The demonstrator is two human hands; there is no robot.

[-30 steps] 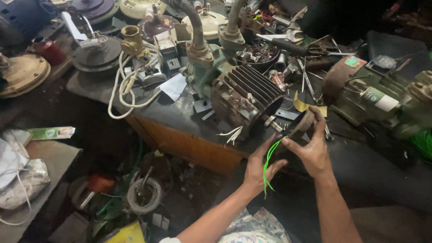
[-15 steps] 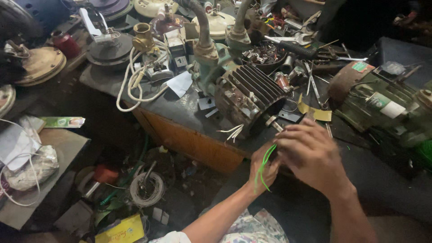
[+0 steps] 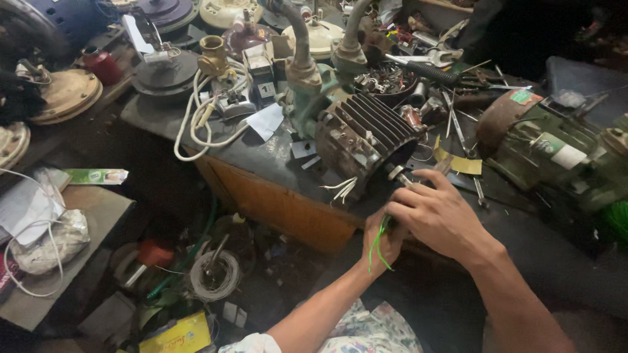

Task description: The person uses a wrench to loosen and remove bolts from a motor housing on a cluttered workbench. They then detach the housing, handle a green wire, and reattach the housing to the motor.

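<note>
the person is leaning over the near edge of a dark bench (image 3: 261,153), both hands working at the open mouth of a finned motor (image 3: 366,134) that is lying on its side right at that edge. the left hand (image 3: 383,238) is sitting just below the rim, fingers curled tight around thin green wire (image 3: 376,245) whose loose ends are dangling past the bench edge into open air. the right hand (image 3: 438,212) is lying over the left, fingers bent toward the motor's mouth; i cannot tell whether it is pinching anything. white leads (image 3: 340,188) are poking out beside them. tools (image 3: 458,124) and a green pump (image 3: 556,153) are crowding the right side, a white cord (image 3: 196,121) is looping on the left, and the floor below is filling with clutter.
</note>
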